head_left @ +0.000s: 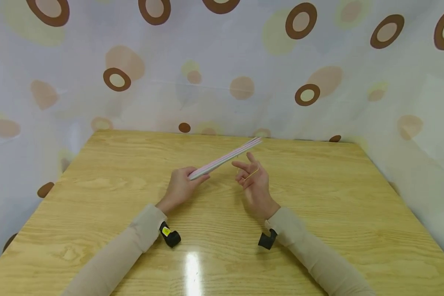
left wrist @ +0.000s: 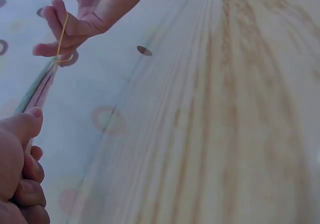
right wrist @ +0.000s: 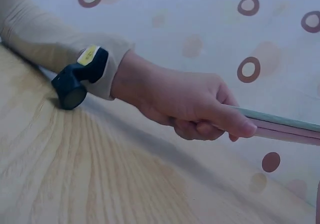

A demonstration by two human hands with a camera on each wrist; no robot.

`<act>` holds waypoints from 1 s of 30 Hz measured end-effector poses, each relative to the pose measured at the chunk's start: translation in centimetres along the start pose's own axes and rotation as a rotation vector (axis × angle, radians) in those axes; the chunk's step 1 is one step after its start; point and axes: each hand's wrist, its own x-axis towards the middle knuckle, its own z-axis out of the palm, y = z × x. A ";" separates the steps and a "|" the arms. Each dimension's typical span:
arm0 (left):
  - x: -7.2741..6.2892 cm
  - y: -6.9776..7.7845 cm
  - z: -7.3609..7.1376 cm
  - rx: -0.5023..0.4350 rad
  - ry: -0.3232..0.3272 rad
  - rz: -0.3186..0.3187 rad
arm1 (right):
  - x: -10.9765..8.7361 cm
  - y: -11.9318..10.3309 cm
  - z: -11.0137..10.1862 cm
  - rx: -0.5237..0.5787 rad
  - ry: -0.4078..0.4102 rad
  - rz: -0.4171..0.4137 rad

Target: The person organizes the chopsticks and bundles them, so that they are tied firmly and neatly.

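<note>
My left hand [head_left: 180, 185] grips the near end of a slim bundle of long pink and pale green sticks [head_left: 223, 159], thumb along one side. The bundle slants up to the right, raised over the table. A thin yellow rubber band [head_left: 252, 174] is looped on the fingers of my right hand [head_left: 258, 188], which are partly bent and spread. In the left wrist view the rubber band [left wrist: 63, 32] runs taut from the fingers to the far tip of the bundle [left wrist: 40, 87]. The right wrist view shows the left hand [right wrist: 185, 102] curled round the layered sticks [right wrist: 285, 125].
Beneath both hands lies a wooden table [head_left: 107, 185] with light grain. A patterned curtain [head_left: 214, 94] with brown rings hangs behind it and at both sides. Each sleeved wrist carries a small black camera [head_left: 170, 236].
</note>
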 end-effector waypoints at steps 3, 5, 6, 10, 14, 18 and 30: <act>-0.2 -0.2 -0.1 0.000 0.002 0.019 | 0.3 -0.4 -0.7 0.109 -0.048 0.063; -0.2 -0.4 -0.3 0.003 -0.016 0.046 | 0.4 -0.7 -1.3 0.143 -0.093 0.088; -0.2 -0.6 -0.4 0.008 -0.023 0.063 | 0.4 -0.8 -1.6 0.144 -0.122 0.089; 0.1 -1.5 -1.0 0.012 -0.036 0.135 | 0.8 -1.3 -2.5 0.189 -0.229 0.135; 0.5 -2.1 -1.9 0.016 -0.046 0.195 | 1.1 -1.7 -3.2 0.355 -0.360 0.216; 0.7 -2.0 -2.7 0.056 -0.036 0.301 | 1.5 -2.3 -4.2 0.482 -0.494 0.302; 1.3 -0.4 -2.6 0.351 0.155 0.848 | 1.9 -5.0 -6.0 0.375 -0.623 0.275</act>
